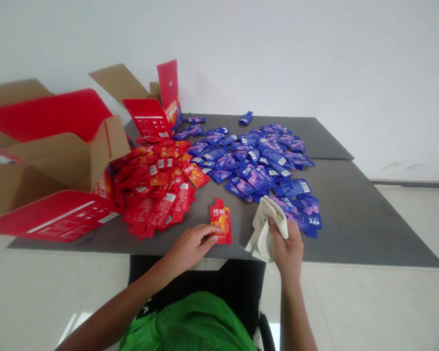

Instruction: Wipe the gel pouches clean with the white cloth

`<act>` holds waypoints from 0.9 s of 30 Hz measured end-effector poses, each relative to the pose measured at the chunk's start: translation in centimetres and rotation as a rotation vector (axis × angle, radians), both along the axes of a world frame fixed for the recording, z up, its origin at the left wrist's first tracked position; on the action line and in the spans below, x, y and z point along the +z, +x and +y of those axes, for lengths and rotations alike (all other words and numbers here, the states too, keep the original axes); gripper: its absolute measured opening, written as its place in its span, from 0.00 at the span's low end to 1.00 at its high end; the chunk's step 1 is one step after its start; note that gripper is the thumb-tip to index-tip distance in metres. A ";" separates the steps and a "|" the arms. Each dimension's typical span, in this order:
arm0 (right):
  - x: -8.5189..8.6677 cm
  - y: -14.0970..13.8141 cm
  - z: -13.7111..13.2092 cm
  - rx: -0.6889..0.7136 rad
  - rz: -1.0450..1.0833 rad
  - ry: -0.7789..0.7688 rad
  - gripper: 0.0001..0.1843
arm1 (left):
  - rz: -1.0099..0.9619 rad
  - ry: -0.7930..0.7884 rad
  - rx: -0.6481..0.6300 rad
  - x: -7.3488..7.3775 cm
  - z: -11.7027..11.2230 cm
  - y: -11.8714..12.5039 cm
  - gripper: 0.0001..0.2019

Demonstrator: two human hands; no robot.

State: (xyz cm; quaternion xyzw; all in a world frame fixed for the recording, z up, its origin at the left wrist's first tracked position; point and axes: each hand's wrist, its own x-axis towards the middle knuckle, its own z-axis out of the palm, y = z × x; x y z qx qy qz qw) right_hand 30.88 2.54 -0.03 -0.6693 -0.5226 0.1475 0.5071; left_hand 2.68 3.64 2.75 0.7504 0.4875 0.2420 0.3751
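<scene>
A red pouch [222, 235] with orange fruit pictures lies face up near the table's front edge. My left hand [193, 243] is at its lower left side, fingers and thumb drawn together on the pouch's edge. To the right, my right hand [287, 243] is closed around a crumpled cream cloth [265, 224], held just above the table beside the pouch. A heap of similar red pouches [157, 185] lies to the left. Purple-blue pouches [256, 161] are piled in the middle and right, some just behind the cloth.
An open red cardboard box [62, 214] stands at the left with its flaps spread. Behind it is another open red box [149, 117]. The dark grey table [354, 219] reaches to the right, with a white wall [314, 58] behind.
</scene>
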 end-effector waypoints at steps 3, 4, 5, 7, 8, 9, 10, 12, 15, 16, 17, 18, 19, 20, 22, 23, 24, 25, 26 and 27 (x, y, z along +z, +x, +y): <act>0.1 0.0 0.0 0.004 0.008 -0.008 0.18 | 0.121 0.072 -0.061 0.3 -0.8 -0.6 0.13; 0.1 0.0 0.0 0.009 0.012 -0.007 0.18 | 0.182 0.095 -0.062 0.3 -1.1 -0.7 0.14; 0.2 0.0 0.0 0.016 0.017 -0.007 0.18 | 0.252 0.128 -0.050 0.3 -1.5 -0.6 0.15; 0.2 0.0 0.0 0.024 0.027 -0.011 0.17 | 0.385 0.212 -0.007 0.3 -2.2 0.0 0.17; 0.2 -0.1 0.0 0.025 0.031 -0.016 0.17 | 0.426 0.263 0.008 0.2 -2.5 0.5 0.19; 0.2 -0.1 0.0 0.025 0.032 -0.020 0.17 | 0.447 0.316 0.012 0.2 -2.6 1.1 0.21; 0.3 -0.1 0.0 0.023 0.030 -0.020 0.17 | 0.451 0.368 0.002 0.2 -2.7 1.7 0.25; 0.3 -0.1 0.1 0.021 0.021 -0.014 0.16 | 0.440 0.444 -0.045 0.1 -2.6 2.9 0.33; 0.5 -0.1 0.1 0.017 0.011 -0.020 0.17 | 0.431 0.457 -0.098 -0.2 -2.1 3.8 0.31; 0.6 -0.1 0.1 0.014 0.006 -0.029 0.18 | 0.423 0.448 -0.108 -0.2 -1.9 3.7 0.27; 0.6 -0.1 0.1 0.008 0.002 -0.039 0.19 | 0.413 0.439 -0.115 -0.3 -1.8 3.5 0.23; 0.6 -0.2 0.1 0.003 -0.001 -0.047 0.19 | 0.400 0.434 -0.118 -0.4 -1.8 3.2 0.20; 0.6 -0.2 0.1 -0.001 -0.005 -0.051 0.20 | 0.383 0.437 -0.122 -0.5 -1.8 2.7 0.16; 0.6 -0.2 0.1 -0.007 -0.007 -0.054 0.20 | 0.365 0.445 -0.123 -0.6 -1.9 2.2 0.13; 0.6 -0.1 0.1 -0.008 -0.012 -0.059 0.20 | 0.331 0.485 -0.120 -0.9 -2.3 1.1 0.10; 0.6 -0.1 0.1 0.000 -0.017 -0.063 0.20 | 0.317 0.516 -0.115 -1.0 -2.6 0.5 0.10; 0.6 0.0 0.2 0.018 -0.027 -0.062 0.19 | 0.308 0.549 -0.110 -1.2 -2.9 0.0 0.11; 0.8 0.1 0.3 0.048 -0.047 -0.051 0.18 | 0.305 0.583 -0.108 -1.5 -3.2 -0.5 0.12; 1.1 0.1 0.4 0.089 -0.078 -0.033 0.17 | 0.309 0.618 -0.110 -1.7 -3.5 -1.0 0.14; 1.6 0.1 0.6 0.135 -0.117 -0.010 0.16 | 0.319 0.651 -0.118 -2.0 -3.8 -1.4 0.15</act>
